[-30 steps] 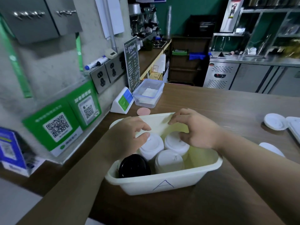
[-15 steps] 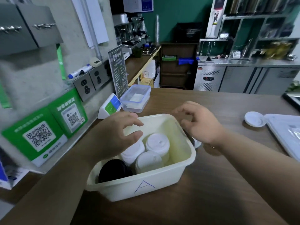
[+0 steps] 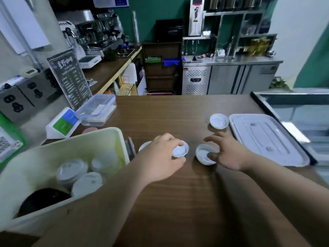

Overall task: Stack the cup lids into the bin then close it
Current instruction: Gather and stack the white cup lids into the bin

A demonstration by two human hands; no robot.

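Note:
A cream plastic bin (image 3: 99,139) sits at the left on the wooden counter, holding stacks of white cup lids (image 3: 87,182) and a black lid stack (image 3: 44,198). My left hand (image 3: 160,155) grips a white lid (image 3: 181,150) lying on the counter right of the bin. Another white lid (image 3: 143,146) peeks out behind that hand. My right hand (image 3: 226,154) pinches the edge of a second white lid (image 3: 203,154), thumb inside it. A third loose lid (image 3: 219,121) lies farther back. The bin's flat white cover (image 3: 267,138) lies at the right.
A clear lidded box (image 3: 97,111), a small white-green stand (image 3: 62,123) and a dark menu board (image 3: 69,77) stand at the back left by the wall. A glass display case (image 3: 302,111) borders the counter at the right.
Both hands have left the bin and moved right onto loose lids on the counter. The view has swung right, so the bin now sits at the left.

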